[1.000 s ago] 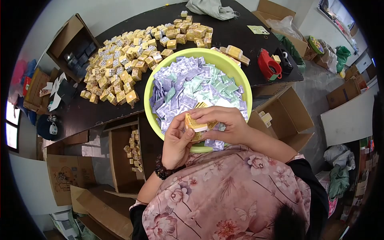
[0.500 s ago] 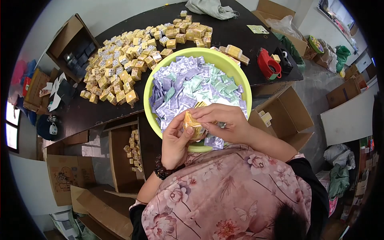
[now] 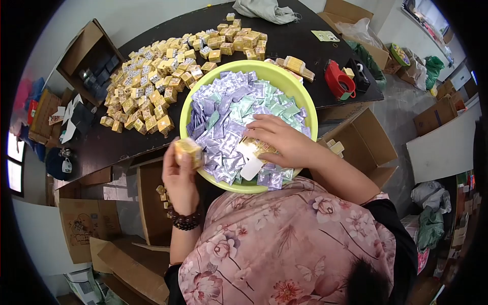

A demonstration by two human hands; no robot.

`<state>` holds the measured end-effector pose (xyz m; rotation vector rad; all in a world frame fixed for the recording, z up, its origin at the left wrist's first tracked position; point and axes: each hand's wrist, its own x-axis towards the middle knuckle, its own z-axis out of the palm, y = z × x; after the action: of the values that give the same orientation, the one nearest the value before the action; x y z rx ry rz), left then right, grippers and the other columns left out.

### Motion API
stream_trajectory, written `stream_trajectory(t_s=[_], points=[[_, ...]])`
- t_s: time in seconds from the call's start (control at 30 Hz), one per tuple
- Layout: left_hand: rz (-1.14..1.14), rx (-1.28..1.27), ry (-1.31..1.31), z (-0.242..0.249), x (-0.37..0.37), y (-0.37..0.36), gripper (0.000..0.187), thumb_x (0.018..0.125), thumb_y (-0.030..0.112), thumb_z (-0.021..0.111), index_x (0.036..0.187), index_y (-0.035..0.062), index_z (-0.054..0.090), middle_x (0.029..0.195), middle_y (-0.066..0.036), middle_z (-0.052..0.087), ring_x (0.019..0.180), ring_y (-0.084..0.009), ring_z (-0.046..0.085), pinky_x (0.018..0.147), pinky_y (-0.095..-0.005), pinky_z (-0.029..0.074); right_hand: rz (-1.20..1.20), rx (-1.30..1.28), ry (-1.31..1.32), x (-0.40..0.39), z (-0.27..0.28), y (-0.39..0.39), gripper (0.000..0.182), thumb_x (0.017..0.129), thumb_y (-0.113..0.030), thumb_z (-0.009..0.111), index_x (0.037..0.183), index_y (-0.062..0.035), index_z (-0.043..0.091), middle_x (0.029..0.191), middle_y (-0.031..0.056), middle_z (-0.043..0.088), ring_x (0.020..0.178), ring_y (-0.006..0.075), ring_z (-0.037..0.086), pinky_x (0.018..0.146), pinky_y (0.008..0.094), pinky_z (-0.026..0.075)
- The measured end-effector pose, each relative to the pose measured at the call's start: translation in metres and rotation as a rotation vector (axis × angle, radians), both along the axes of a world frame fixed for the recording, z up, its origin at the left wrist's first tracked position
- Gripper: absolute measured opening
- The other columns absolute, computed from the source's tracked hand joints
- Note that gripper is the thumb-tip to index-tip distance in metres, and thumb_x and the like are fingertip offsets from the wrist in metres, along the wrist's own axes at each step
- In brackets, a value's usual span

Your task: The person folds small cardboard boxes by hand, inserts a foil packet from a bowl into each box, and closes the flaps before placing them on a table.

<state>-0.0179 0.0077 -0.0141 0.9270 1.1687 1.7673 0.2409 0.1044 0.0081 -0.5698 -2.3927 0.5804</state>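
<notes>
My left hand [image 3: 181, 175] grips a small yellow box [image 3: 188, 151] at the left rim of the lime-green basin [image 3: 311, 91]. The box is blurred by motion. My right hand [image 3: 277, 140] is over the basin with its fingers curved around a yellow carton [image 3: 250, 147] that looks flattened. A white flap of the carton sticks out toward me. Beneath it, lilac and mint-green sachets [image 3: 229, 109] fill the basin. The palm side of my right hand is hidden.
Many small yellow boxes [image 3: 147, 86] lie heaped on the dark table [image 3: 173, 30]. Flat cartons [image 3: 297, 67] lie behind the basin, near a red tape dispenser [image 3: 339, 81]. Open cardboard boxes [image 3: 363, 140] stand right and lower left, some holding small yellow boxes.
My left hand has moved left, away from my right hand, carrying the small yellow box. The right hand has let go of that box and now lies on the yellow carton over the sachets.
</notes>
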Motion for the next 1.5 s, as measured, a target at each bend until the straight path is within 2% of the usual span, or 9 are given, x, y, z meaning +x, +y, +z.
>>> stream_trajectory(t_s=[0.07, 0.17, 0.27, 0.47, 0.6, 0.7, 0.93, 1.17, 1.5], points=[[0.218, -0.111, 0.213, -0.022, -0.054, -0.004, 0.05, 0.097, 0.023, 0.058, 0.14, 0.0017, 0.042, 0.129, -0.015, 0.053, 0.111, -0.023, 0.057, 0.094, -0.0358, 0.047, -0.035, 0.098, -0.368, 0.007, -0.012, 0.008, 0.061, 0.071, -0.016, 0.078, 0.126, -0.0068, 0.053, 0.13, 0.0149, 0.048, 0.129, 0.0345, 0.038, 0.106, 0.0434, 0.033], [0.5, -0.306, 0.866, -0.058, -0.114, -0.02, 0.059, 0.096, 0.035, 0.058, 0.142, 0.0027, 0.039, 0.146, -0.022, 0.033, 0.135, -0.0337, 0.033, 0.11, -0.0447, 0.027, -0.024, -0.006, -0.362, 0.005, 0.0, 0.012, 0.065, 0.065, -0.019, 0.083, 0.124, -0.0091, 0.056, 0.125, 0.0126, 0.048, 0.118, 0.0349, 0.044, 0.102, 0.0415, 0.036], [0.522, -0.296, 1.045, -0.041, -0.093, -0.025, 0.058, 0.094, 0.034, 0.06, 0.14, 0.0043, 0.042, 0.147, -0.021, 0.033, 0.135, -0.036, 0.032, 0.109, -0.0456, 0.028, -0.034, 0.006, -0.331, 0.003, -0.004, 0.017, 0.063, 0.063, -0.018, 0.083, 0.12, -0.0077, 0.057, 0.117, 0.0123, 0.048, 0.11, 0.0338, 0.047, 0.097, 0.0423, 0.039], [0.313, 0.03, 0.9, -0.01, -0.021, -0.01, 0.031, 0.091, 0.015, 0.064, 0.118, 0.0021, 0.058, 0.135, -0.018, 0.047, 0.125, -0.0324, 0.044, 0.104, -0.0414, 0.033, -0.166, -0.062, -0.141, 0.011, -0.014, 0.021, 0.05, 0.067, -0.013, 0.08, 0.114, -0.0066, 0.062, 0.108, 0.0132, 0.051, 0.106, 0.033, 0.05, 0.091, 0.0402, 0.044], [-0.094, 0.06, 0.59, 0.014, 0.019, -0.012, 0.011, 0.093, 0.002, 0.058, 0.097, -0.0037, 0.066, 0.096, -0.011, 0.065, 0.088, -0.0171, 0.061, 0.076, -0.0276, 0.049, -0.247, -0.085, -0.162, 0.017, 0.005, 0.013, 0.036, 0.076, -0.009, 0.075, 0.109, -0.0028, 0.064, 0.098, 0.01, 0.059, 0.096, 0.0253, 0.058, 0.086, 0.0361, 0.047], [-0.462, -0.225, 0.179, 0.021, 0.044, -0.003, 0.032, 0.101, 0.012, 0.048, 0.126, -0.0052, 0.055, 0.123, -0.015, 0.06, 0.109, -0.0169, 0.059, 0.093, -0.0292, 0.049, -0.275, -0.691, 0.662, 0.004, 0.018, -0.007, 0.019, 0.089, -0.006, 0.066, 0.104, 0.0053, 0.065, 0.093, 0.0069, 0.067, 0.081, 0.0082, 0.061, 0.072, 0.0223, 0.05], [-0.319, -0.035, 0.15, 0.019, 0.068, 0.015, 0.051, 0.1, 0.01, 0.048, 0.145, -0.0042, 0.028, 0.139, -0.019, 0.046, 0.124, -0.0214, 0.05, 0.104, -0.0329, 0.043, -0.272, -0.427, 0.355, -0.011, 0.027, -0.038, 0.014, 0.088, -0.009, 0.063, 0.091, 0.0042, 0.067, 0.07, 0.0123, 0.06, 0.059, 0.0157, 0.057, 0.053, 0.0297, 0.042], [-0.268, 0.022, 0.362, 0.015, 0.064, 0.013, 0.066, 0.086, -0.002, 0.068, 0.141, -0.0084, 0.033, 0.135, -0.019, 0.05, 0.119, -0.0203, 0.053, 0.103, -0.0309, 0.042, 0.013, -0.397, 0.043, -0.003, 0.036, -0.033, 0.017, 0.085, -0.014, 0.07, 0.089, 0.0026, 0.067, 0.074, 0.0115, 0.062, 0.066, 0.0163, 0.06, 0.059, 0.0297, 0.046], [-0.435, -0.039, 0.089, 0.025, 0.06, 0.007, 0.058, 0.085, -0.004, 0.068, 0.135, -0.0084, 0.04, 0.129, -0.019, 0.054, 0.116, -0.0219, 0.056, 0.099, -0.0326, 0.048, 0.047, -1.017, 0.45, -0.011, 0.009, -0.025, 0.062, 0.078, -0.005, 0.077, 0.13, -0.0019, 0.044, 0.123, 0.012, 0.057, 0.116, 0.0201, 0.057, 0.097, 0.0331, 0.049]])
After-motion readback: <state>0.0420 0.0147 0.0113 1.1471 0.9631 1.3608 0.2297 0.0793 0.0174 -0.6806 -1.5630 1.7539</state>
